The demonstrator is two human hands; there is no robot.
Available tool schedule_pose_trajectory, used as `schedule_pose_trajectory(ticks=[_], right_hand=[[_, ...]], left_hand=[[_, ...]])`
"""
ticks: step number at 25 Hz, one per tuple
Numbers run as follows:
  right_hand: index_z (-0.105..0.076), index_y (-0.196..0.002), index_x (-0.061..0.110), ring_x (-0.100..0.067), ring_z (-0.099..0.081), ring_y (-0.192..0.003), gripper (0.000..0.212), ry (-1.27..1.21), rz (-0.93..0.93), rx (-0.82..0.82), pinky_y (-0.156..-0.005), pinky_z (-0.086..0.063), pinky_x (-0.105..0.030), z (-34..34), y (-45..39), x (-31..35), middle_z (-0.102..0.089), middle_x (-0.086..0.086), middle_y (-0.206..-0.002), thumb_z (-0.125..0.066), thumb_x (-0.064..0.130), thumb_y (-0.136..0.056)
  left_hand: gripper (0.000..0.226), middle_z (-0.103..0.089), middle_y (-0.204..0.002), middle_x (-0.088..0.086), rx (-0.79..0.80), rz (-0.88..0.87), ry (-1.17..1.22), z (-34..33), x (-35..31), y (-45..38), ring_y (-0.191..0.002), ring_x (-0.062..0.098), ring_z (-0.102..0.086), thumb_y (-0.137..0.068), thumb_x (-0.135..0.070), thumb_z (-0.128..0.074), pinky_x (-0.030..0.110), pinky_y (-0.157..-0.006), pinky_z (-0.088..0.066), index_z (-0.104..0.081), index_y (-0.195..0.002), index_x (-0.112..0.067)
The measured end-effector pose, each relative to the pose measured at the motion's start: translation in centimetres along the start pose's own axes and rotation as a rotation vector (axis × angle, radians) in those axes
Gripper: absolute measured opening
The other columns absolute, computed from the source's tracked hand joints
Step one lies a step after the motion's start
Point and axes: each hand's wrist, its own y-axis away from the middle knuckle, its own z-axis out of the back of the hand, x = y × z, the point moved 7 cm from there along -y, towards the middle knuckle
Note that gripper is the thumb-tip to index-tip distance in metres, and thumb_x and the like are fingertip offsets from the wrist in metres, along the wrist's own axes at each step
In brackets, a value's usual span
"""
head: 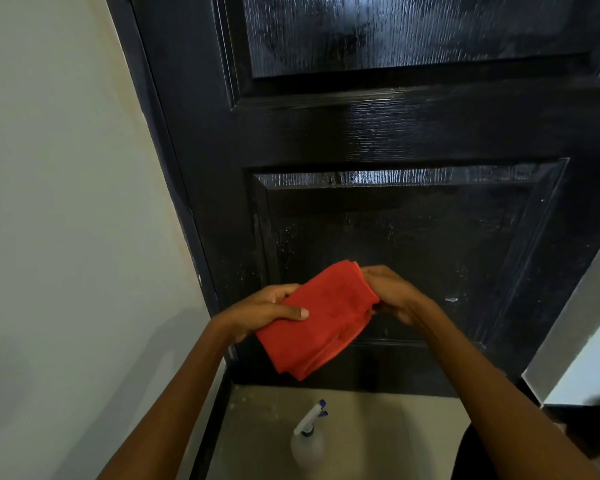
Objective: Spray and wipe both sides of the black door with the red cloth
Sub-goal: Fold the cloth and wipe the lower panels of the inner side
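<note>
Glossy black door (413, 133) with embossed wood grain and recessed rectangular panels, its lower panel speckled. A folded red cloth (321, 320), soft and napped, is held before it: left hand (267, 311) pinches one end, right hand (394, 294) grips the other. Translucent spray bottle (307, 445), white trigger head, stands on the beige floor (395, 438) below; contents indiscernible.
</note>
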Motion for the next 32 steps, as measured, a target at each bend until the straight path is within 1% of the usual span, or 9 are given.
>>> schedule_pose_trajectory(ticks=[2,5,7,13,17,19,23,28,32], right_hand=[[-0.076,-0.094,0.02,-0.018,-0.065,-0.068,0.034,-0.252,-0.069,0.076,-0.068,-0.06,-0.035,0.3,0.5,-0.2,-0.067,-0.001,-0.073,-0.054,0.045,-0.101],[-0.067,-0.132,0.007,-0.032,-0.067,-0.114,0.08,-0.932,0.087,0.065,-0.104,-0.051,-0.053,0.4,0.6,1.0,-0.066,-0.022,-0.131,-0.046,0.073,-0.092],[-0.06,-0.14,0.006,-0.039,-0.056,-0.131,0.093,-1.055,0.12,0.013,-0.114,-0.04,-0.059,-2.0,0.9,0.8,-0.058,-0.025,-0.142,-0.043,0.08,-0.087],[-0.064,-0.129,0.004,-0.034,-0.072,-0.105,0.033,-0.723,0.093,-0.393,-0.096,-0.057,-0.053,-3.5,1.7,-0.7,-0.075,-0.017,-0.113,-0.064,0.008,-0.096],[-0.068,-0.117,0.017,-0.021,-0.069,-0.102,0.019,-0.705,0.304,-0.761,-0.096,-0.056,-0.043,0.8,3.8,0.1,-0.075,-0.003,-0.106,-0.065,0.012,-0.099],[-0.059,-0.132,0.019,-0.028,-0.062,-0.12,0.032,-0.359,0.565,-0.945,-0.109,-0.047,-0.048,3.9,5.1,2.5,-0.068,-0.009,-0.125,-0.061,0.023,-0.101],[-0.026,-0.162,0.024,-0.041,-0.011,-0.156,0.075,1.078,0.662,-1.046,-0.124,-0.007,-0.062,6.2,1.1,4.7,-0.016,-0.014,-0.17,-0.054,0.019,-0.093],[-0.015,-0.164,0.027,-0.041,-0.006,-0.157,0.081,1.242,0.622,-0.95,-0.119,-0.016,-0.069,7.3,-2.9,1.5,-0.009,-0.012,-0.172,-0.048,0.018,-0.091],[-0.019,-0.164,0.025,-0.042,-0.006,-0.157,0.08,1.236,0.664,-0.973,-0.122,-0.011,-0.066,7.4,-2.7,2.5,-0.011,-0.013,-0.171,-0.051,0.02,-0.092]], left_hand=[[0.05,-0.068,-0.126,0.006,-0.063,-0.072,0.208,-0.4,-0.3,-0.4,-0.109,0.023,-0.069,-0.085,-0.018,-0.075,0.039,-0.096,-0.056,-0.059,-0.132,-0.027],[0.051,-0.069,-0.128,0.009,-0.188,-0.222,0.517,-0.9,-1.2,-1.4,-0.112,0.025,-0.068,-0.084,-0.016,-0.072,0.042,-0.099,-0.053,-0.059,-0.133,-0.02],[0.044,-0.07,-0.127,0.006,-0.317,-0.265,0.473,-1.4,-2.0,-2.3,-0.112,0.02,-0.068,-0.09,-0.017,-0.072,0.039,-0.099,-0.054,-0.06,-0.131,-0.023],[0.054,-0.065,-0.122,-0.005,-0.476,-0.243,0.096,-1.8,-1.1,-3.9,-0.103,0.006,-0.068,-0.095,-0.03,-0.068,0.02,-0.083,-0.056,-0.046,-0.144,-0.034],[0.038,-0.065,-0.117,-0.007,-0.582,-0.121,0.053,-1.5,3.1,-3.0,-0.107,0.013,-0.065,-0.099,-0.032,-0.061,0.033,-0.098,-0.052,-0.056,-0.136,-0.029],[0.025,-0.067,-0.114,-0.006,-0.591,-0.1,0.05,-1.8,4.9,-2.9,-0.109,0.017,-0.065,-0.1,-0.027,-0.059,0.035,-0.097,-0.052,-0.063,-0.125,-0.028],[0.019,-0.068,-0.113,-0.008,-0.606,-0.118,0.049,-1.8,5.0,-4.3,-0.104,0.011,-0.065,-0.101,-0.024,-0.059,0.026,-0.086,-0.051,-0.066,-0.118,-0.03],[0.016,-0.07,-0.105,-0.008,-0.567,-0.146,-0.032,-1.6,5.2,-5.4,-0.095,0.004,-0.066,-0.101,-0.02,-0.059,0.019,-0.081,-0.049,-0.07,-0.11,-0.026],[0.029,-0.074,-0.091,-0.002,-0.606,-0.148,-0.187,-0.6,11.0,-5.7,-0.082,0.002,-0.068,-0.097,0.0,-0.058,0.033,-0.088,-0.054,-0.07,-0.093,-0.026]])
